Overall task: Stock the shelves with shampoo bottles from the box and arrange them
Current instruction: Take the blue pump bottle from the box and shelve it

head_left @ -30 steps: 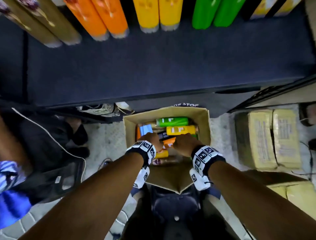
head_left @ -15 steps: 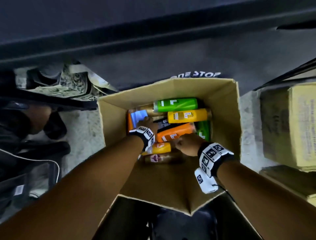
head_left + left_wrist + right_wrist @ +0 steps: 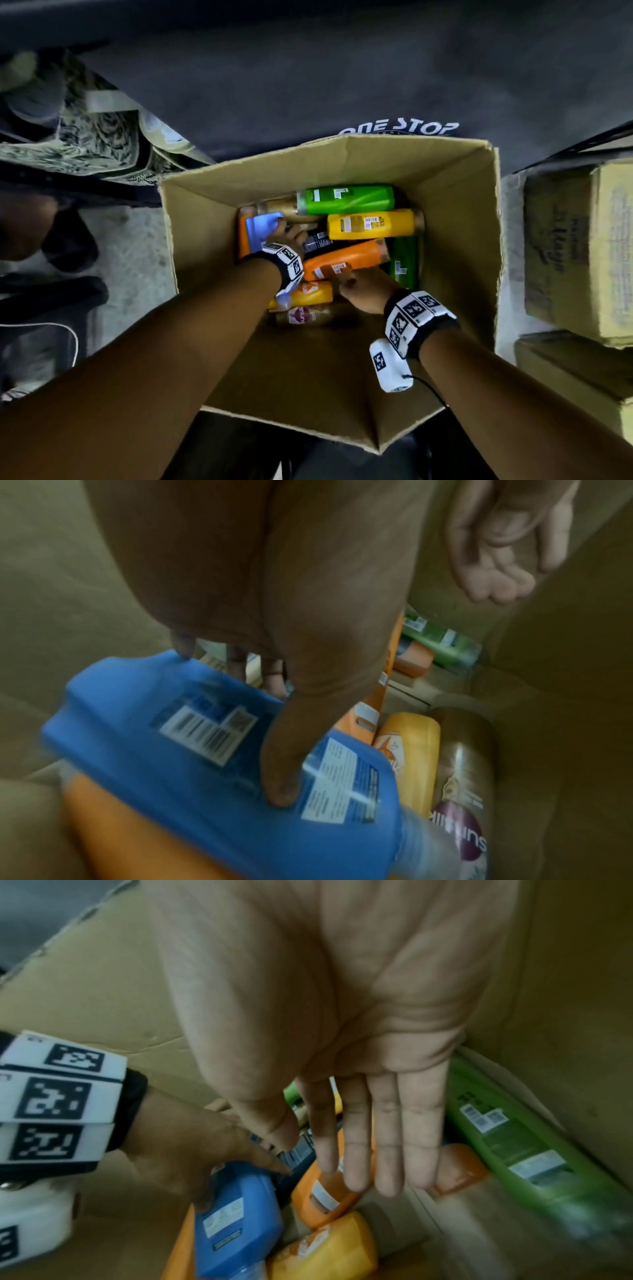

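An open cardboard box on the floor holds several shampoo bottles lying flat. My left hand grips the blue bottle at the box's left side. In the left wrist view its thumb presses the blue bottle's back label and the fingers curl over the far edge. My right hand is open, its straight fingers reaching over the orange bottle in the middle. Green and yellow bottles lie farther back.
A dark shelf base with "ONE STOP" lettering stands right behind the box. Yellow cartons are stacked at the right. A patterned bag and another person's dark shoe are at the left. A brown Sunsilk bottle lies nearest me.
My head has dropped closer to the box and the stocked shelf has left the view. My left hand moved left from the orange bottle and took hold of the blue one.
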